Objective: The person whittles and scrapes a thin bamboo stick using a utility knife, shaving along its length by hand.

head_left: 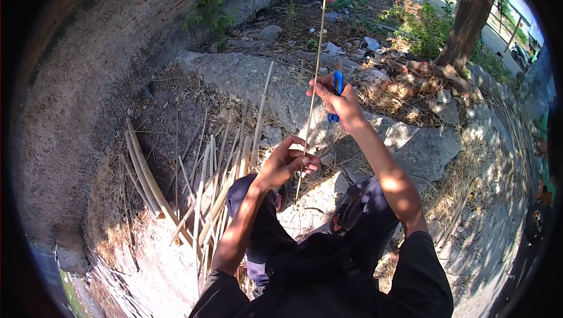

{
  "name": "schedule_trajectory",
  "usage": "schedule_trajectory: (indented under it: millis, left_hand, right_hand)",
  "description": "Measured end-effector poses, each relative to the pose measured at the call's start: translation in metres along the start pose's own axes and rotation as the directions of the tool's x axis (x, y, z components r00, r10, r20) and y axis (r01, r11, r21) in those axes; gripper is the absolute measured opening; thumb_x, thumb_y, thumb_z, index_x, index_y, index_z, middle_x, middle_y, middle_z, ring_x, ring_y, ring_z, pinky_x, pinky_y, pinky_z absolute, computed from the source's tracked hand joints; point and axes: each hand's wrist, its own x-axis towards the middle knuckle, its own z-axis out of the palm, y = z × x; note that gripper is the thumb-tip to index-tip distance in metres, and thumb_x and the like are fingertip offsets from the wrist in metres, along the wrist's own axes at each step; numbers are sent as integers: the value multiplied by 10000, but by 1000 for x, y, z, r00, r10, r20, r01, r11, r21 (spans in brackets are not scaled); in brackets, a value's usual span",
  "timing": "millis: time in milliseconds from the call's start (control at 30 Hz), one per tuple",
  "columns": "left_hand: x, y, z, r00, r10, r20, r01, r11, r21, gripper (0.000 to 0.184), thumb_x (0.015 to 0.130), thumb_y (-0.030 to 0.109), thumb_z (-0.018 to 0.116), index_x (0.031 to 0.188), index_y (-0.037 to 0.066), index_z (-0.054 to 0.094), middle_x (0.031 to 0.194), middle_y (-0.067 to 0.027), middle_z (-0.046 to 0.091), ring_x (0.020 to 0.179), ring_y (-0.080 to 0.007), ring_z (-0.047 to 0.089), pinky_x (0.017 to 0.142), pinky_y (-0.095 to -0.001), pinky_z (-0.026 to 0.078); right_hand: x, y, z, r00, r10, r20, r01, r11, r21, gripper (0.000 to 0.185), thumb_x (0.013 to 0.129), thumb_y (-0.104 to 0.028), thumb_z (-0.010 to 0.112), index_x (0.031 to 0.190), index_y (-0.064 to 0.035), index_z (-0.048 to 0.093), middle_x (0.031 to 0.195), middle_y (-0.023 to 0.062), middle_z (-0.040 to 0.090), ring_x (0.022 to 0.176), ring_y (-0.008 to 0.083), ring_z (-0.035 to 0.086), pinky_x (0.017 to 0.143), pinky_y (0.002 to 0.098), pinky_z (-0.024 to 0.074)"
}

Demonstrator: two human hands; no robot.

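Observation:
A long thin pale strip (pixel 318 54) stands nearly upright in front of me, its lower end between my knees. My left hand (pixel 287 162) pinches it near the lower end, thumb against fingers. Higher up, my right hand (pixel 337 98) has its thumb and fingers on the same strip. A blue-handled cutting tool (pixel 338 82) is also held in my right hand, its tip pointing up and its lower part showing below the palm.
Cut pale strips and stalks (pixel 153 183) lean and lie on the ground at the left. Large flat rocks (pixel 425 148) are ahead and right. A rough wall (pixel 76 101) rises at the left, and a tree trunk (pixel 472 19) stands at the back right.

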Motion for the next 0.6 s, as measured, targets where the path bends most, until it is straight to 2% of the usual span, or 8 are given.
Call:
schedule_trajectory:
  millis: [100, 200, 300, 333, 433, 500, 533, 600]
  left_hand:
    - [-1, 2, 1, 1000, -19, 25, 20, 999, -37, 249, 1097, 20, 486, 1314, 45, 367, 1244, -277, 703, 1123, -306, 726, 968, -429, 606]
    - [-1, 1, 1, 999, 3, 54, -1, 999, -43, 219, 1107, 31, 461, 1305, 48, 370, 1259, -281, 695, 1124, -312, 726, 971, -436, 607]
    - [-2, 3, 3, 998, 18, 67, -14, 998, -55, 201, 1116, 54, 447, 1303, 53, 375, 1260, -279, 692, 1121, -317, 726, 973, -439, 606]
    - [-2, 2, 2, 998, 18, 68, -14, 998, -55, 201, 1116, 54, 447, 1303, 53, 375, 1260, -279, 692, 1121, -317, 726, 973, -439, 606]
    - [-2, -1, 2, 995, 49, 82, -46, 998, -34, 198, 1132, 103, 432, 1318, 61, 380, 1237, -262, 703, 1068, -285, 738, 910, -398, 611]
    - [-4, 2, 2, 994, 53, 91, -54, 998, 15, 204, 1148, 170, 416, 1324, 67, 410, 1170, -208, 723, 950, -215, 740, 762, -310, 579]
    - [-5, 4, 3, 994, 52, 91, -54, 998, 16, 204, 1148, 170, 416, 1324, 67, 410, 1170, -208, 723, 950, -215, 740, 762, -310, 579]
    - [-5, 8, 4, 999, -22, 38, 23, 1000, -17, 218, 1158, 211, 400, 1306, 64, 462, 1040, -141, 728, 779, -131, 672, 638, -243, 486]
  right_hand:
    - [1, 2, -2, 1000, 1, 13, -1, 1000, -7, 198, 999, -243, 751, 1086, -65, 736, 919, 29, 781, 527, -4, 422, 478, 207, 295]
    - [2, 4, -3, 1000, -8, 23, 8, 1000, -12, 178, 1001, -195, 744, 1098, -52, 705, 943, 64, 769, 513, -1, 389, 468, 220, 269]
    - [4, 9, -5, 998, -14, 54, 13, 1000, 20, 177, 992, -191, 756, 1085, -55, 691, 917, 51, 759, 520, 0, 403, 472, 217, 277]
    - [4, 9, -6, 998, -21, 66, 19, 1000, 21, 206, 974, -231, 779, 1073, -67, 703, 908, 26, 761, 535, -3, 425, 481, 209, 294]
    - [3, 9, -6, 997, -33, 73, 32, 999, 15, 235, 952, -271, 806, 1053, -82, 711, 889, -5, 756, 555, -6, 450, 492, 201, 312]
    - [2, 9, -6, 997, -38, 70, 38, 999, 7, 234, 949, -270, 811, 1046, -84, 707, 880, -12, 749, 559, -6, 454, 494, 201, 313]
    - [2, 10, -6, 997, -46, 57, 45, 999, 13, 234, 941, -265, 819, 1035, -84, 704, 870, -14, 744, 561, -6, 454, 494, 203, 311]
    - [3, 12, -7, 998, -54, 44, 53, 998, 21, 235, 934, -260, 828, 1024, -85, 700, 861, -17, 739, 562, -5, 455, 494, 204, 310]
